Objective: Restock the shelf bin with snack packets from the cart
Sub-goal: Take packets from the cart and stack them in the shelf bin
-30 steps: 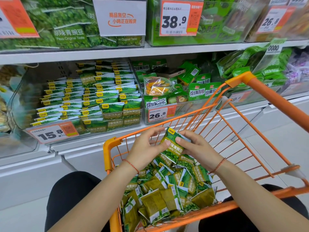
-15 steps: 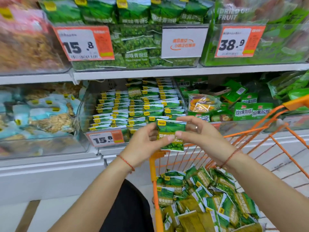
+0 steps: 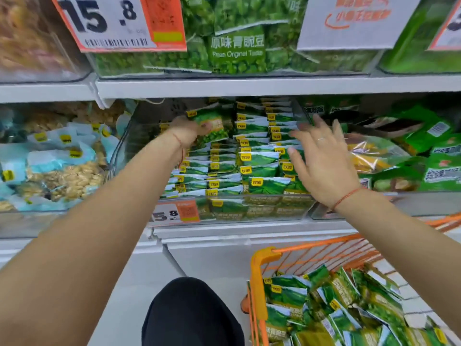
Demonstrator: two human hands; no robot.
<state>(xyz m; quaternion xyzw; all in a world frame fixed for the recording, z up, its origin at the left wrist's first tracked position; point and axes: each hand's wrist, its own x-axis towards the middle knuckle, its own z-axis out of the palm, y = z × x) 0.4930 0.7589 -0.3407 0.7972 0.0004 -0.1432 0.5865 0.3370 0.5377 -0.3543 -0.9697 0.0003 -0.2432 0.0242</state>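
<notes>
**Left hand holds a packet over the bin**

The shelf (image 3: 249, 87) runs across the view, with more stock above it. Under it sits the clear bin (image 3: 262, 208), filled with rows of green packets (image 3: 259, 168) standing on edge, a 15.8 price tag (image 3: 174, 213) on its front wall. To its left is a bin of pale blue nut bags (image 3: 62, 168); to its right, larger green bags (image 3: 439, 171).

At lower right stands the orange cart (image 3: 259, 283), just below the shelf front, with a loose heap of the same green packets inside.

Both arms reach up from the bottom edge. The left hand (image 3: 189, 131) grips a single packet (image 3: 214, 123) by its left side, held upright above the back left rows of the bin. The right hand (image 3: 321, 161) holds nothing; its fingers are spread wide over the right rows, whether touching them cannot be told. A red string (image 3: 346, 197) circles each wrist.
</notes>
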